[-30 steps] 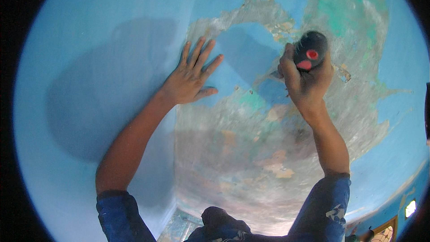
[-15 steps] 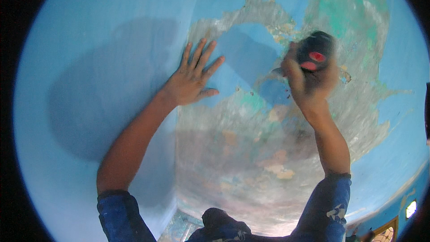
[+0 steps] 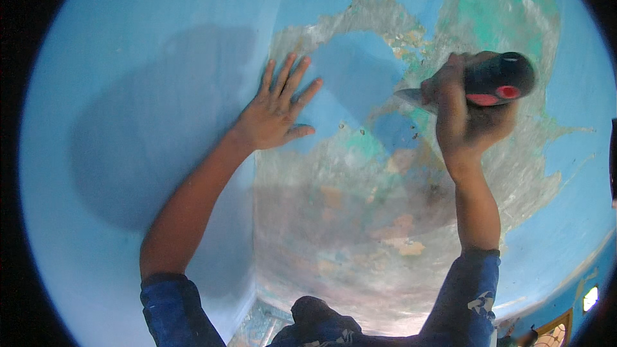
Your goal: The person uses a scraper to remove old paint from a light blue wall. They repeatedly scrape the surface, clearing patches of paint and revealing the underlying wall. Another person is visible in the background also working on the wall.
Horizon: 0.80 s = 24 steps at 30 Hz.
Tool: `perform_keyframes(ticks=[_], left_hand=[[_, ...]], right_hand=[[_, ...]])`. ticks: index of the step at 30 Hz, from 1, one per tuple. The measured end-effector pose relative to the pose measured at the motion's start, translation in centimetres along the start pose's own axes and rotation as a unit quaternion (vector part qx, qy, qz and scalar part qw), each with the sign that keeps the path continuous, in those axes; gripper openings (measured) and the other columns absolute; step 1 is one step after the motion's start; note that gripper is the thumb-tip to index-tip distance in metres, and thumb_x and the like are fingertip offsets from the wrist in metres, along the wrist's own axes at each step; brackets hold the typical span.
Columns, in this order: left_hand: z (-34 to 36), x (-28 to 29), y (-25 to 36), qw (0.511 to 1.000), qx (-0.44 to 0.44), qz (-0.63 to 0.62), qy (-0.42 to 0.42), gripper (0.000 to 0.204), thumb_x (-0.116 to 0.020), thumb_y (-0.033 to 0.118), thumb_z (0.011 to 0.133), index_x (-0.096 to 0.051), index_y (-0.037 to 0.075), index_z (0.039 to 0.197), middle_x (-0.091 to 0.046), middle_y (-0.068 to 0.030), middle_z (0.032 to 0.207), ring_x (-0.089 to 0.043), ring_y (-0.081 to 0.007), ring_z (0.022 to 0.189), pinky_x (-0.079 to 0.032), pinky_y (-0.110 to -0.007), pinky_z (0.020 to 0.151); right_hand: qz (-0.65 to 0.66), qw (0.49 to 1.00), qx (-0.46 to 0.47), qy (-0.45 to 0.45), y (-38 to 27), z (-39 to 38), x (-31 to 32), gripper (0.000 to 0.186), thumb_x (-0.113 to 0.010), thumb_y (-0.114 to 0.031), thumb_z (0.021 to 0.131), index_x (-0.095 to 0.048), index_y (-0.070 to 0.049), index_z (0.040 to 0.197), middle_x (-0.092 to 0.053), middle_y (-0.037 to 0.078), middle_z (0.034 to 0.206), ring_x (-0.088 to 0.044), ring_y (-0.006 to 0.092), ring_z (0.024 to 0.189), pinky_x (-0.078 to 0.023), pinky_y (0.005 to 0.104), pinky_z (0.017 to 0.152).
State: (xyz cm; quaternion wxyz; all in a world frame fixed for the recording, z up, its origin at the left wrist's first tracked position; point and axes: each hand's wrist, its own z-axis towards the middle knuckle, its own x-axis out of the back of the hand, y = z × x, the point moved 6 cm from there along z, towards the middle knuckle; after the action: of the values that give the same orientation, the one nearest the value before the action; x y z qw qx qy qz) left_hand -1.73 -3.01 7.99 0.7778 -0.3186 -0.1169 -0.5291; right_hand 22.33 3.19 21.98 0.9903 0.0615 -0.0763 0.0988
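Note:
My left hand [image 3: 276, 112] lies flat on the wall just beside the inner corner, its fingers spread. In my right hand [image 3: 463, 125] is a scraper [image 3: 519, 72] with a thick black handle marked by red patches. My fingers wrap round that handle, and its grey blade [image 3: 409, 95] points left at the edge of a remaining blue paint patch [image 3: 360, 64]. Whether the blade touches the wall I cannot tell. Bare grey plaster [image 3: 308, 173] with green and cream traces surrounds the patch.
A smooth blue wall [image 3: 128, 154] meets the peeling one at the corner on the left and carries a large shadow. More flaking paint [image 3: 411, 42] edges the bare area above. At the lower right are a wooden frame [image 3: 558, 333] and a small bright opening [image 3: 590, 300].
My right hand has shifted to the right with the scraper, whose handle now tilts further right and shows more blade. A little more paint edge is exposed. My left hand stays put.

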Motion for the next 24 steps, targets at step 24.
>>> perform_keyframes(ticks=[24], left_hand=[[-0.7,0.9,-0.2,1.000,-0.005,0.013,0.020,0.092,-0.046,0.066,0.091,-0.006,0.018,0.159,0.005,-0.0198,0.163,0.006,-0.0414,0.150,-0.002,-0.064,0.119]], right_hand=[[0.044,0.998,0.014,-0.035,-0.9,-0.4,-1.1,0.024,-0.078,-0.014,0.081,-0.060,-0.004,0.095,-0.069,0.006,0.073,-0.068,0.0133,0.062,-0.053,0.0282,0.056]])
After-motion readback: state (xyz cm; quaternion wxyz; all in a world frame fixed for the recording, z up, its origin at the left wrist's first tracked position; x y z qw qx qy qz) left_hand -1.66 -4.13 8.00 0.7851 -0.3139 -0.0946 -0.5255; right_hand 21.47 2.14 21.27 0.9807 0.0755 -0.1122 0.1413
